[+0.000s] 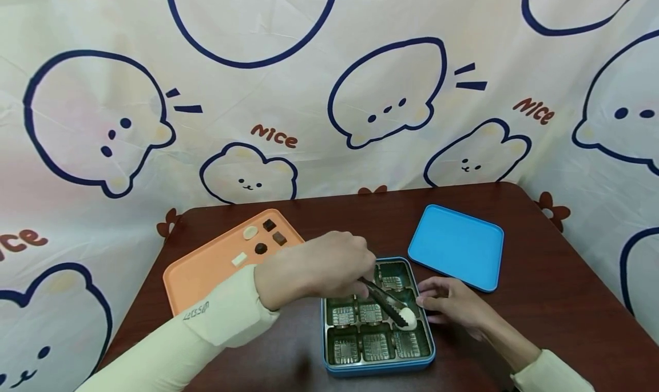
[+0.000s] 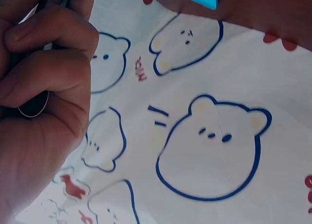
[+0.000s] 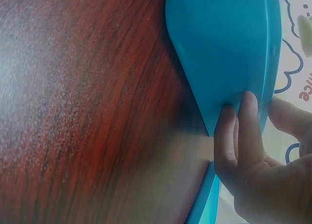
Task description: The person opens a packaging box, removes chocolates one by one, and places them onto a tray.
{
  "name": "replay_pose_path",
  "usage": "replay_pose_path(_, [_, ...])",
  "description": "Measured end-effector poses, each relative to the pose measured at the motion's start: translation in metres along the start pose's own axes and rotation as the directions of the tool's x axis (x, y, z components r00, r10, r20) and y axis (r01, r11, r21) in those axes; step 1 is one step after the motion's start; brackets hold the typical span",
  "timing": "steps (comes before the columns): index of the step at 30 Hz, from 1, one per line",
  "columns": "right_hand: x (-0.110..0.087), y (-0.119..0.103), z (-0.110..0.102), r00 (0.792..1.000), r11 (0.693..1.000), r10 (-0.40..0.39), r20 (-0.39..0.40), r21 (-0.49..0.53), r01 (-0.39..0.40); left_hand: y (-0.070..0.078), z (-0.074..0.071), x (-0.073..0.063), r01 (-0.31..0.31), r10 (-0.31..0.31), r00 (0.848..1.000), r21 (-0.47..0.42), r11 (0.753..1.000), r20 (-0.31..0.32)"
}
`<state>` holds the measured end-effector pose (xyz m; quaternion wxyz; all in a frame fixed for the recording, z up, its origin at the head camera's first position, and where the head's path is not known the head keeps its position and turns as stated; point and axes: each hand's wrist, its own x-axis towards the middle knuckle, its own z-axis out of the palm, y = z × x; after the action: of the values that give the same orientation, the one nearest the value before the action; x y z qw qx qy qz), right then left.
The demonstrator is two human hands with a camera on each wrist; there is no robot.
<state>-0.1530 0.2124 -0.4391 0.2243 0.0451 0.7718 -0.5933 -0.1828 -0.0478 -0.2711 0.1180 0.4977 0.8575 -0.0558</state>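
My left hand (image 1: pixel 329 266) grips dark tongs (image 1: pixel 383 300), whose serrated tips pinch a round white piece (image 1: pixel 408 319) over the right column of a blue box (image 1: pixel 381 370). Inside that box is a shiny dark-gold tray (image 1: pixel 370 327) split into square compartments; my left hand hides its upper left part. From the left wrist, the curled fingers (image 2: pixel 53 63) show round the dark handle. At the box's right side is my right hand (image 1: pixel 455 303). Its fairly straight fingers (image 3: pixel 248 116) rest on the side wall, with the thumb by the rim.
On the left lies an orange tray (image 1: pixel 206 272) with several small brown and cream pieces, partly covered by my left arm. A blue lid (image 1: pixel 458 246) lies flat behind the box, to the right. The dark wooden table (image 1: pixel 556 300) meets a cartoon-printed cloth (image 1: pixel 309 94) behind.
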Motion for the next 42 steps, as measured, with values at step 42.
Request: replay_pose_path(42, [-0.001, 0.0, 0.0, 1.0, 1.0, -0.004, 0.028, -0.004, 0.004, -0.153, 0.025, -0.102, 0.376, -0.398, 0.917, -0.282, 0.883, -0.023])
